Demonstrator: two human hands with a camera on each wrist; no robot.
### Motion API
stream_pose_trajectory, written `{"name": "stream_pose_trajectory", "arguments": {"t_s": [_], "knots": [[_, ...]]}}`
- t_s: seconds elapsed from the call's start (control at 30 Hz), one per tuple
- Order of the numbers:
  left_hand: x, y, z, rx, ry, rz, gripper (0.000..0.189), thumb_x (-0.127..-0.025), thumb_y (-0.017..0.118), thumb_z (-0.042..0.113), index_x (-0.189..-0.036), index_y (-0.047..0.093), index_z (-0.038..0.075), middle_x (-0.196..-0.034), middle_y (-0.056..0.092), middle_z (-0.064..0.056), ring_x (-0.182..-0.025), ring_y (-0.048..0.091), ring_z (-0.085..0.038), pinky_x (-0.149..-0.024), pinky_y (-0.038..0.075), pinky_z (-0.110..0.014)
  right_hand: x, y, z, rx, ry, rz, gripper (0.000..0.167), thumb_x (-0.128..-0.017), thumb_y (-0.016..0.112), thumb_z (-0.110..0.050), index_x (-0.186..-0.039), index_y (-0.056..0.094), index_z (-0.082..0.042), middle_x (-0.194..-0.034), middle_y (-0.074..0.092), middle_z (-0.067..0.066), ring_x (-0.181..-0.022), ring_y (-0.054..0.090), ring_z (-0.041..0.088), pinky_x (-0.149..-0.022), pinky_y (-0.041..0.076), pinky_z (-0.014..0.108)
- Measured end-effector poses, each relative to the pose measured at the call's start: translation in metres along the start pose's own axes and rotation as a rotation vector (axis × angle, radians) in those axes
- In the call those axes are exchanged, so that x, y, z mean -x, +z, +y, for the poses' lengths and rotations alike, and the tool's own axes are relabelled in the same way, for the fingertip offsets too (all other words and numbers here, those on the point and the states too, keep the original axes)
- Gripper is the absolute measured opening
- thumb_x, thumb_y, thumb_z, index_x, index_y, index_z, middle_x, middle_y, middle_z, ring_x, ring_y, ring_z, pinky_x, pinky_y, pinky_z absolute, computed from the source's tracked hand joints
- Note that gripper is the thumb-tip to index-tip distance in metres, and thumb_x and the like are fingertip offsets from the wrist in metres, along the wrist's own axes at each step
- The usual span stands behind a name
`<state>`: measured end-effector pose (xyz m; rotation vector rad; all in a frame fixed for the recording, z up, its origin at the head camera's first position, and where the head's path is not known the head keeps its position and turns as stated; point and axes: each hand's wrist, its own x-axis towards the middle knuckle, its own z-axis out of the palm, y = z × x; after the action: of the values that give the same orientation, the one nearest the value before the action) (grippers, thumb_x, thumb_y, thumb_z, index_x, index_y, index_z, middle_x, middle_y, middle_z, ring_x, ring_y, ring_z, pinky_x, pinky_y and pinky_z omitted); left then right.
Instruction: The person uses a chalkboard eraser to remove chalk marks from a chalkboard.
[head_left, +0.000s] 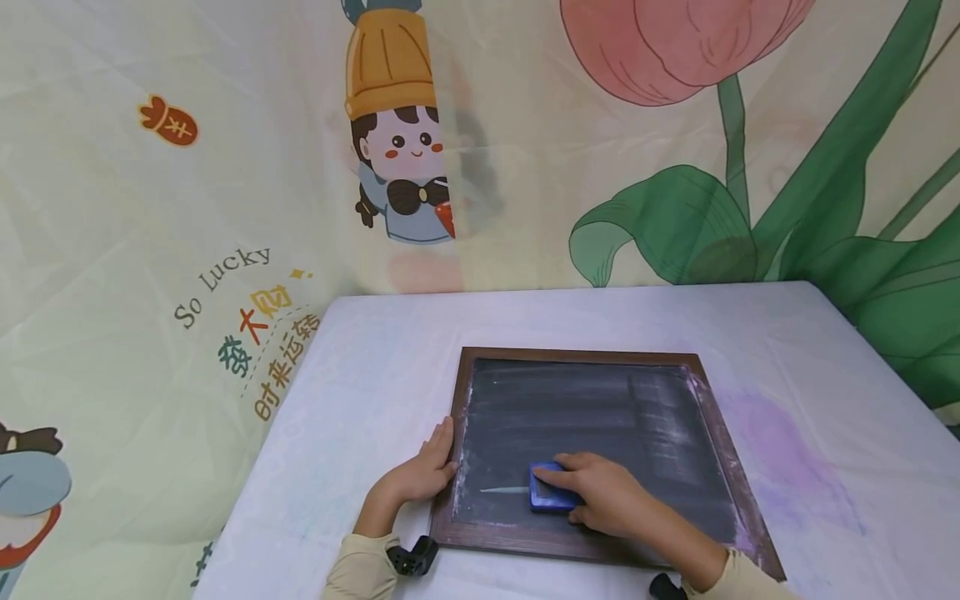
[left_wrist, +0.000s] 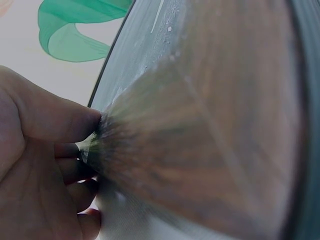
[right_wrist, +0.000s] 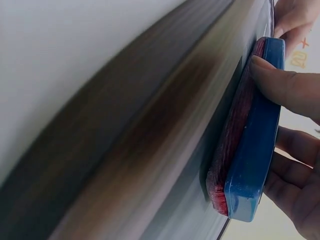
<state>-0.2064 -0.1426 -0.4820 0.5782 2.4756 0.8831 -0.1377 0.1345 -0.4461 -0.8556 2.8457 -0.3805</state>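
A chalkboard (head_left: 570, 417) with a brown wooden frame (head_left: 577, 354) lies on the table. My right hand (head_left: 611, 496) grips a blue chalkboard eraser (head_left: 547, 492) near the board's lower middle. In the right wrist view, the thumb and fingers hold opposite sides of the eraser (right_wrist: 255, 155), its reddish felt face towards the board. Left of it runs a short pale chalk line (head_left: 504, 490). My left hand (head_left: 416, 475) rests against the frame's left edge with fingers extended; in the left wrist view, the thumb and fingertips touch that edge (left_wrist: 160, 155).
A white cloth covers the table (head_left: 375, 358), with a purple smudge (head_left: 780, 450) right of the board. Whitish chalk haze marks the board's right part. A printed curtain (head_left: 510, 167) hangs behind and to the left. Black straps sit on both wrists.
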Motion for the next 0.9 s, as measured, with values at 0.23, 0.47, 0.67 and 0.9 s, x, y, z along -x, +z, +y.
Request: {"name": "stream_pose_trajectory", "arguments": {"t_s": [0.23,0.47,0.67,0.9], "knots": [[0.0,0.0,0.0,-0.005,-0.001,-0.001,0.063,-0.094,0.037,0.007,-0.141,0.001,-0.012,-0.15,0.0,-0.028,-0.139,0.0,-0.04,-0.111,0.007,-0.054,-0.019,0.003,-0.019,0.027,-0.006,-0.011,0.064,-0.07,0.077,-0.021,-0.129,0.053,-0.027,-0.126,0.056,0.015,-0.112,0.054,0.033,-0.086,0.048,0.046],[0.0,-0.001,0.0,0.001,0.002,-0.005,0.063,-0.093,0.038,0.006,-0.141,0.0,-0.013,-0.149,0.0,-0.029,-0.139,-0.001,-0.041,-0.111,0.007,-0.054,-0.036,0.01,-0.034,0.063,-0.012,-0.025,0.065,-0.069,0.078,-0.023,-0.129,0.053,-0.029,-0.125,0.057,0.012,-0.112,0.055,0.03,-0.085,0.049,0.044],[0.001,-0.002,0.0,-0.002,0.003,-0.01,0.064,-0.094,0.038,0.007,-0.141,0.0,-0.012,-0.149,0.0,-0.029,-0.139,0.0,-0.041,-0.111,0.007,-0.054,-0.046,0.012,-0.046,0.104,-0.022,-0.016,0.064,-0.069,0.078,-0.024,-0.128,0.053,-0.03,-0.124,0.058,0.011,-0.11,0.056,0.028,-0.083,0.05,0.041],[0.001,-0.004,-0.001,0.006,0.007,-0.021,0.063,-0.094,0.037,0.007,-0.142,0.0,-0.011,-0.149,0.001,-0.028,-0.139,-0.001,-0.04,-0.111,0.007,-0.054,-0.056,0.013,-0.059,0.145,-0.023,-0.009,0.063,-0.07,0.077,-0.027,-0.128,0.054,-0.03,-0.124,0.058,0.01,-0.111,0.056,0.027,-0.083,0.051,0.04]]}}
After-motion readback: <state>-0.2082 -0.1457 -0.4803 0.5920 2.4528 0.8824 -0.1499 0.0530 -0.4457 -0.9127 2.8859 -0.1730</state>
